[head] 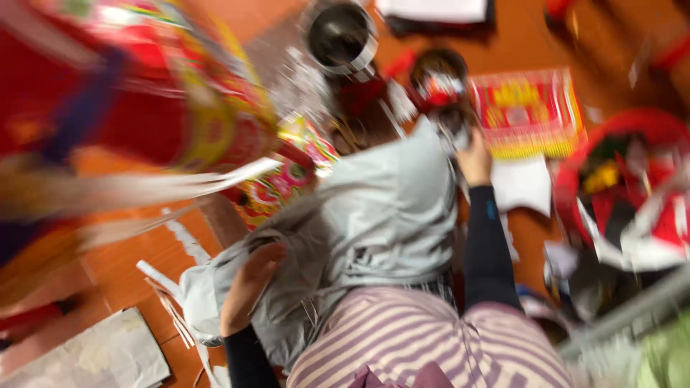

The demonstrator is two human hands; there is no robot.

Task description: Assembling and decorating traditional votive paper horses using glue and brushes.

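While our left hand (248, 287) presses flat on the grey cloth (374, 215), our right hand (474, 159) should keep gripping the small dark object (455, 126) steadily.

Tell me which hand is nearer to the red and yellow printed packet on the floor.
The right hand. It reaches forward just left of the red and yellow printed packet, its grip blurred. The left hand rests lower down on the grey cloth, far from the packet.
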